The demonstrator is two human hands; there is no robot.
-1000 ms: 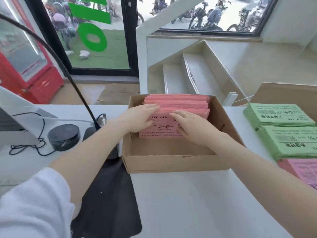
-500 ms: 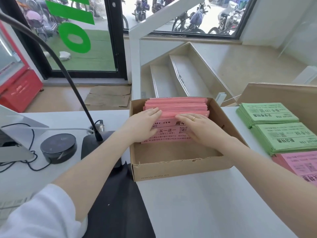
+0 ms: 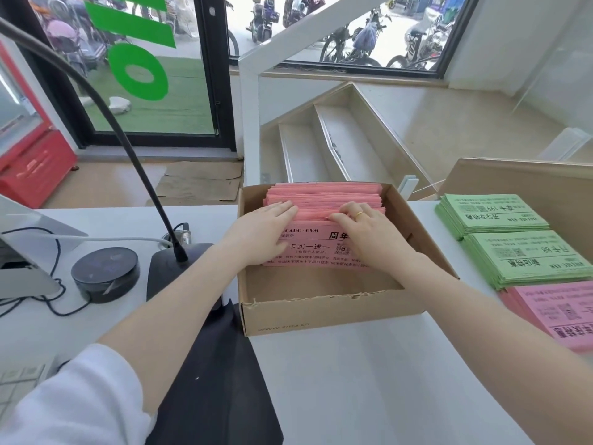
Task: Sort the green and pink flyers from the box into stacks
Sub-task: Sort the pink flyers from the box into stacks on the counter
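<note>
**Clerk:** Two hands in the box [image 3: 337, 311]. What has changed since a second ago?

**Operator:** Item one, fingertips: a second ago they lay lower on the front sheet; now I log them up at the top edges of the pink flyers [image 3: 324, 200], which stand on edge against the far wall. The view has also shifted a little. My judgement: a bundle is being parted off for lifting, nothing yet out.

**Clerk:** Left hand?

**Operator:** Left hand [image 3: 260, 236]: fingers nearly straight, flat against the front flyer's face, tips touching the top edges. Pressing, not clasping.

**Clerk:** Right?

**Operator:** Right hand [image 3: 369, 239], ring on one finger: fingers bent over the top edges, tips dug in among the sheets. Whether the thumb pinches behind, I cannot tell.

**Clerk:** Sorted stock?

**Operator:** On the counter [image 3: 353, 380] right of the box, well apart from it: two green stacks [image 3: 494, 213] [image 3: 532, 258], one behind the other, and one pink stack [image 3: 558, 311] nearest me. No green shows in the box.
</note>
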